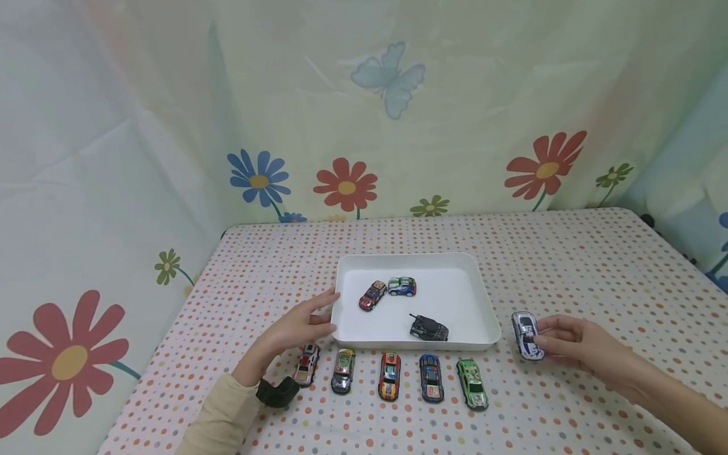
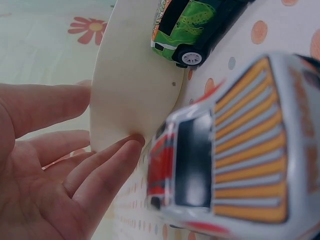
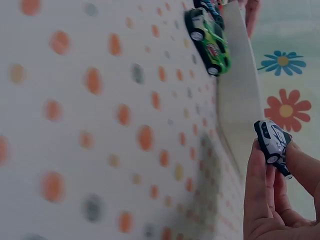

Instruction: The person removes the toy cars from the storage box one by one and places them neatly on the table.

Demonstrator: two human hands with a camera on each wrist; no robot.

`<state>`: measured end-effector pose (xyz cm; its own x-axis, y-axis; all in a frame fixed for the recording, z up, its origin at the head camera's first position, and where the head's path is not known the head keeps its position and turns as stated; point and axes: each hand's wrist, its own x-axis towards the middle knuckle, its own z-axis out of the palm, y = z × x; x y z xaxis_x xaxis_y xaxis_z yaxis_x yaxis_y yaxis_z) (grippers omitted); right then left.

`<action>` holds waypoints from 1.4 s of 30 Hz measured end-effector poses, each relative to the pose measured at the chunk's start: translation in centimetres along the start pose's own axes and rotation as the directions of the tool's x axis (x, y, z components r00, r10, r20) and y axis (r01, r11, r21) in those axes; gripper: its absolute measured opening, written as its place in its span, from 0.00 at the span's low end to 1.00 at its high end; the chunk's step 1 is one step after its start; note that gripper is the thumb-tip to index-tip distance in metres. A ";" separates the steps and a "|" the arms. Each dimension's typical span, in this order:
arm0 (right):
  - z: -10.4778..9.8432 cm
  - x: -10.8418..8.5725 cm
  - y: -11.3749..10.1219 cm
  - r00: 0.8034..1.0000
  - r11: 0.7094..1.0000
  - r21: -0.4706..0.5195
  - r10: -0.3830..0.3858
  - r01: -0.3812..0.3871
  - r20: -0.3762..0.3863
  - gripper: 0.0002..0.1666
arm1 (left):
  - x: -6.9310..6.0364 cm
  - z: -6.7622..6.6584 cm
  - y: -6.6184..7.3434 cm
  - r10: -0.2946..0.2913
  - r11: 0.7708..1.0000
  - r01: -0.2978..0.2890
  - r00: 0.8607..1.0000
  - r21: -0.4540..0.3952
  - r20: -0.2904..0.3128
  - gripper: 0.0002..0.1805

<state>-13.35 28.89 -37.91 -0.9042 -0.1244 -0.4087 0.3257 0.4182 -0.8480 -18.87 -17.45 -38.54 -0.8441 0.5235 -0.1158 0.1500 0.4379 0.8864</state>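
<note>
Pinching a white-and-blue car (image 1: 527, 335) between thumb and fingertips, the right hand (image 1: 580, 344) occupies the lower right of the head view. The car is positioned to the right of the white tray (image 1: 457, 297), apart from its wall. At centre left, the left hand (image 1: 298, 325) touches the left wall of the tray with fingers extended and separated. Tray contents: a dark red car (image 1: 373, 296) and a white-green-blue car (image 1: 402, 287) at upper left, and a black tank (image 1: 429, 328) at lower centre. Below the tray, a row contains, left to right: a white-and-red car (image 1: 307, 364), a green-and-black car (image 1: 343, 371), a red-and-yellow car (image 1: 389, 376), a blue car (image 1: 431, 378) and a bright green car (image 1: 473, 384). All stand on a dotted cloth (image 1: 546, 417).

Left wrist view: the spread fingers enter from the left edge and contact the tray wall at centre left. The white-and-red car, blurred, fills the lower right; the green-and-black car is at upper centre.

Right wrist view: the pinched car is at the right, thumb on its right side, fingers beneath. The bright green car is at upper right, with the tray wall beside it.
</note>
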 end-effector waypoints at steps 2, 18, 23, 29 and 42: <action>0.5 -0.3 0.5 0.999 0.999 0.010 0.042 -0.042 0.009 0.37 | -0.1 -0.1 0.0 0.011 1.000 -0.011 1.000 0.002 0.005 0.33; 4.5 -0.9 0.6 0.995 0.992 -0.105 0.080 -0.073 0.066 0.23 | 0.1 -0.1 0.2 -0.005 1.000 0.005 1.000 0.002 0.001 0.33; 4.8 -1.1 0.6 0.996 0.987 -0.143 0.082 -0.075 0.045 0.19 | 0.1 0.0 0.3 -0.019 1.000 0.019 1.000 -0.002 -0.008 0.34; 5.4 -1.4 0.6 0.998 0.978 -0.200 0.066 -0.061 0.017 0.15 | 0.0 0.0 0.3 -0.028 0.999 0.028 1.000 -0.016 -0.010 0.34; 5.0 -1.6 1.3 0.996 0.926 -0.376 0.058 -0.030 0.064 0.18 | 0.0 0.1 0.1 -0.017 1.000 0.017 1.000 -0.021 0.000 0.34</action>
<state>-10.12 25.15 -40.02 -0.8643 -0.1568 -0.4779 0.2249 0.7294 -0.6460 -18.85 -17.32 -38.46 -0.8463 0.5164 -0.1309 0.1249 0.4311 0.8936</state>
